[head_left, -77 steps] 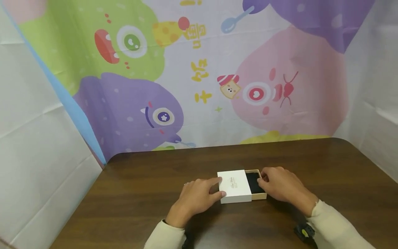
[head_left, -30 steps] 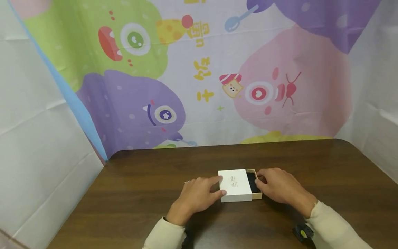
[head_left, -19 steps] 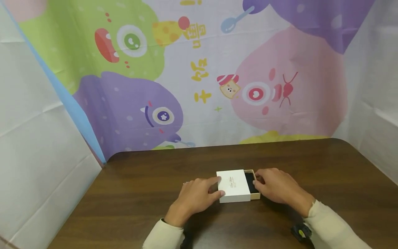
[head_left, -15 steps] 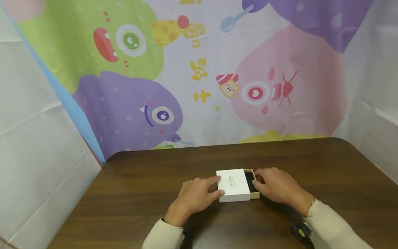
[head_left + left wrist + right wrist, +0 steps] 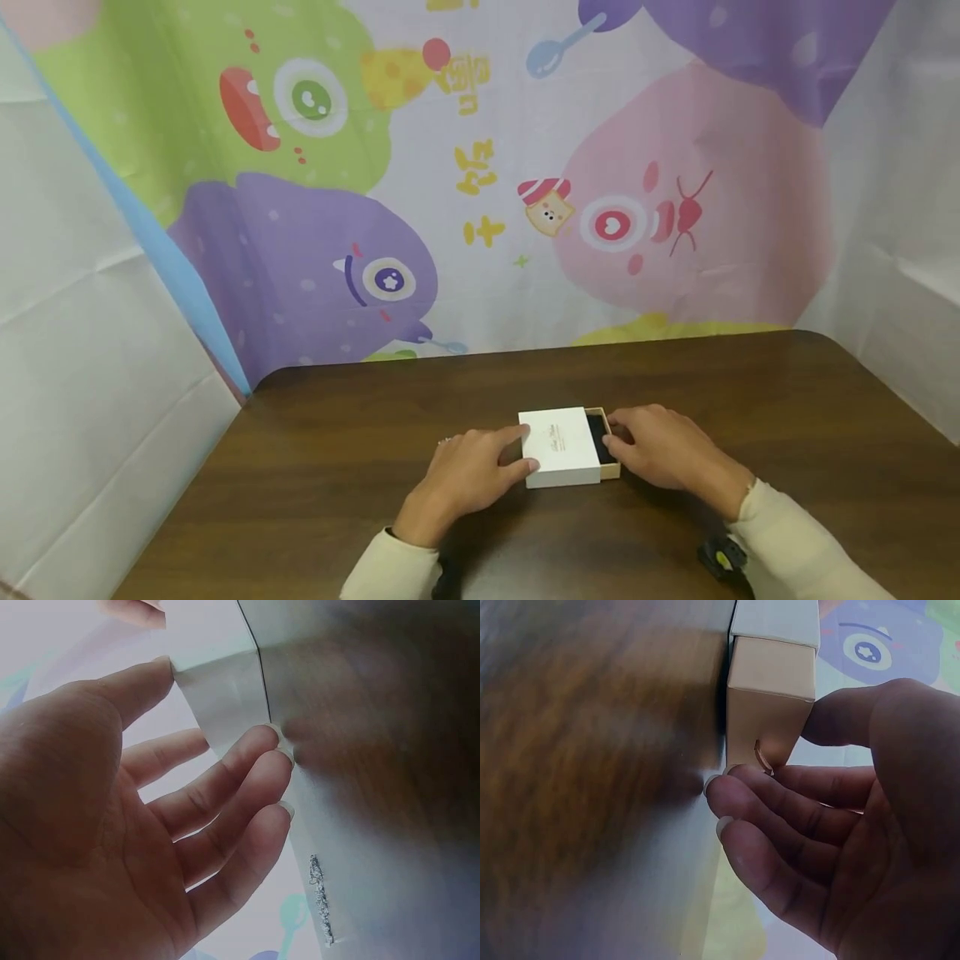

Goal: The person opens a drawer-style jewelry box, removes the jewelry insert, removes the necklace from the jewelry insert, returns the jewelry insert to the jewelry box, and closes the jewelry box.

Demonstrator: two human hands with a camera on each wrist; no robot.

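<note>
On the brown table lies a white box sleeve [image 5: 558, 454] with small gold lettering. A tan inner drawer [image 5: 611, 472] sticks out a little from its right end, black material [image 5: 598, 433] inside. My left hand [image 5: 467, 475] holds the sleeve's left end, thumb and index finger at its edge, the other fingers bent low by the table. At the drawer's outer end, my right hand [image 5: 663, 446] has its thumb at the top rim and its fingers against the end wall. The right wrist view shows a small ribbon pull [image 5: 762, 756] on that wall.
The wooden table [image 5: 337, 442] reaches back to a cartoon-printed cloth [image 5: 495, 292]. White panels [image 5: 97, 333] stand on both sides. A black wrist device [image 5: 722, 557] hangs under the right sleeve cuff.
The drawer has slid left into the white sleeve, so less of it shows. My right hand has moved left with it, while the left hand stays at the sleeve's end.
</note>
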